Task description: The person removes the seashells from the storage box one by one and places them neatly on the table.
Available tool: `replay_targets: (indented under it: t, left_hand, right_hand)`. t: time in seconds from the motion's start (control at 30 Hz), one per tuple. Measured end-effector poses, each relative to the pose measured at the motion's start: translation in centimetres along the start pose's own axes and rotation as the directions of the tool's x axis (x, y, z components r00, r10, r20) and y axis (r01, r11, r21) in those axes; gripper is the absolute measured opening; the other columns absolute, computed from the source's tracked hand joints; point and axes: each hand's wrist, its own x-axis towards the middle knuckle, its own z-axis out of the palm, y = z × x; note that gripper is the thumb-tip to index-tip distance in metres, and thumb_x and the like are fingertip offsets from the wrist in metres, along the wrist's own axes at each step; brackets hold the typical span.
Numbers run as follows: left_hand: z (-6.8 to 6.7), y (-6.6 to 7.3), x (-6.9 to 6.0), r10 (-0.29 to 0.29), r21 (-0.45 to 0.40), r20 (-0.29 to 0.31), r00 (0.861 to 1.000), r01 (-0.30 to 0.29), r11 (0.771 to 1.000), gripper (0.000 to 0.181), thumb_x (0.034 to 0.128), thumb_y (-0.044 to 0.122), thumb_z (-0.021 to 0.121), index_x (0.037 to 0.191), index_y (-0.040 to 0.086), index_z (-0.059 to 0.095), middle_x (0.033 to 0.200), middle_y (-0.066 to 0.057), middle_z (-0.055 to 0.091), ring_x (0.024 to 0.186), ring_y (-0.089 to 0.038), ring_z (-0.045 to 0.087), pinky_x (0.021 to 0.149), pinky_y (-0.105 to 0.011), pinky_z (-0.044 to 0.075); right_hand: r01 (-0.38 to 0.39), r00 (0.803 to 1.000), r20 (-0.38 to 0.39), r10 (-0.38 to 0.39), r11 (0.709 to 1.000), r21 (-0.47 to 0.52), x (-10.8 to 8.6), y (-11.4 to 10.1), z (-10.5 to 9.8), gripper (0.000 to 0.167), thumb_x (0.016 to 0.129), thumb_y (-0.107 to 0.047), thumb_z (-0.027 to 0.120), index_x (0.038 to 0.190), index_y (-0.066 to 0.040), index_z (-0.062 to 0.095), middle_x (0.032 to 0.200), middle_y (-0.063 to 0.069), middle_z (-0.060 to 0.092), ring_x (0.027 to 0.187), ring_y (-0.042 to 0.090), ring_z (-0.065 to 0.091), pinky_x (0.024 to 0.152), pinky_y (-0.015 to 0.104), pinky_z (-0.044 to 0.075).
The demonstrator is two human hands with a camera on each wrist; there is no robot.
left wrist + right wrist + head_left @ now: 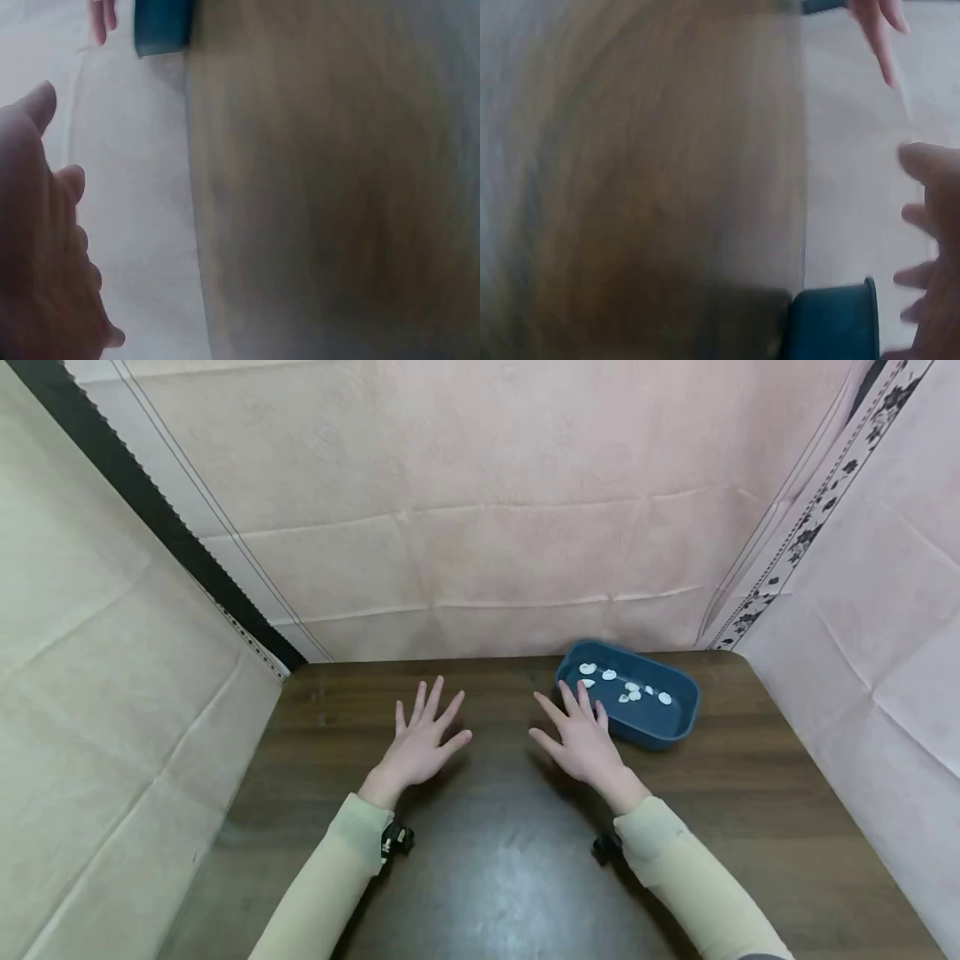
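Observation:
My left hand [418,747] is held over the left half of the table with its fingers spread and nothing in it. On the other side, my right hand [585,743] has its fingers spread too, just left of a blue tray [651,727]; its fingertips overlap the tray's near left rim in the head view. Several small white pieces [634,692], flat and roundish, lie in the tray; their kind is too small to tell. In the right wrist view the tray's end [832,322] appears below my right fingers [919,274]. Neither hand grips anything.
The dark wooden table [495,860] ends at a pale cloth wall [510,568] at the back. More pale cloth hangs at the left [112,735] and right [885,635]. The tray stands at the table's back right, close to the rear edge.

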Motion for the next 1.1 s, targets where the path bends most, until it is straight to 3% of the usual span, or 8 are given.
replay_targets:
  t: [0.17,0.3,0.43,0.57,0.63,0.77,0.97,1.1]
  left_hand:
    - [0.6,0.1,-0.5,-0.023,-0.207,-0.082,0.996,0.005,0.978,0.077,0.1086,0.07,0.036,0.17,0.024,0.03,0.18,-0.001,0.002,0.164,-0.024,-0.004,0.126,-0.068,0.008]
    - [1.0,-0.1,-0.8,-0.065,-0.401,-0.194,0.979,-0.019,0.916,0.062,0.1131,0.053,0.046,0.162,0.013,0.049,0.173,-0.008,0.033,0.16,-0.03,0.026,0.124,-0.061,0.026]
    - [1.2,-0.5,-0.9,-0.119,-0.535,-0.337,0.934,-0.086,0.841,0.043,0.1146,0.03,0.053,0.148,0.006,0.064,0.155,-0.013,0.058,0.145,-0.031,0.053,0.117,-0.053,0.041]
    - [1.1,-0.9,-1.2,-0.195,-0.63,-0.421,0.886,-0.131,0.765,0.034,0.1139,0.02,0.054,0.136,0.003,0.072,0.135,-0.014,0.072,0.13,-0.031,0.066,0.11,-0.045,0.049]
    - [1.0,-1.1,-1.3,-0.23,-0.68,-0.434,0.871,-0.149,0.718,0.033,0.1143,0.02,0.053,0.133,0.002,0.074,0.13,-0.014,0.075,0.124,-0.033,0.069,0.107,-0.045,0.051]
    - [0.8,-1.5,-1.4,-0.255,-0.751,-0.43,0.866,-0.186,0.634,0.036,0.1155,0.021,0.05,0.13,-0.002,0.074,0.124,-0.018,0.076,0.117,-0.038,0.071,0.103,-0.055,0.051]
    - [0.8,-2.0,-1.2,-0.272,-0.777,-0.403,0.874,-0.17,0.606,0.038,0.1168,0.019,0.045,0.132,-0.004,0.071,0.123,-0.025,0.074,0.114,-0.044,0.071,0.102,-0.065,0.048]
    - [0.6,-2.0,-1.2,-0.289,-0.796,-0.38,0.879,-0.151,0.586,0.039,0.1172,0.014,0.041,0.134,-0.006,0.069,0.123,-0.031,0.072,0.112,-0.05,0.069,0.102,-0.068,0.046]
  right_hand:
    - [0.062,0.969,-0.247,-0.011,0.978,0.199,-1.2,1.9,-0.4,0.055,0.107,-0.035,0.067,0.157,-0.018,0.055,0.166,0.019,0.043,0.159,0.044,0.024,0.122,0.068,0.025]
    - [0.069,0.869,-0.485,0.092,0.95,0.304,-2.2,3.7,-1.9,0.042,0.104,-0.021,0.071,0.145,-0.011,0.067,0.152,0.019,0.059,0.151,0.04,0.043,0.121,0.062,0.032]
    - [-0.001,0.764,-0.601,0.234,0.932,0.363,-3.2,5.9,-3.9,0.038,0.102,-0.015,0.072,0.14,-0.009,0.071,0.145,0.017,0.065,0.137,0.04,0.057,0.113,0.059,0.041]
    - [-0.149,0.722,-0.563,0.402,0.885,0.44,-4.6,8.4,-5.4,0.043,0.104,-0.019,0.069,0.147,-0.012,0.066,0.151,0.015,0.06,0.13,0.041,0.06,0.104,0.06,0.049]
    - [-0.227,0.712,-0.517,0.475,0.852,0.472,-5.3,9.5,-5.9,0.048,0.105,-0.024,0.067,0.152,-0.014,0.061,0.155,0.015,0.056,0.126,0.043,0.062,0.101,0.06,0.051]
    - [-0.361,0.712,-0.363,0.602,0.756,0.546,-6.5,11.4,-6.8,0.063,0.107,-0.033,0.064,0.164,-0.013,0.045,0.164,0.02,0.044,0.138,0.045,0.054,0.109,0.062,0.047]
    - [-0.498,0.775,0.037,0.631,0.574,0.65,-7.5,13.3,-7.4,0.089,0.108,-0.048,0.058,0.172,-0.007,0.011,0.172,0.029,0.022,0.155,0.047,0.031,0.118,0.063,0.035]
    - [-0.51,0.803,0.119,0.585,0.569,0.646,-7.6,13.7,-7.3,0.093,0.109,-0.046,0.06,0.17,-0.003,0.005,0.17,0.033,0.023,0.154,0.047,0.034,0.116,0.055,0.041]
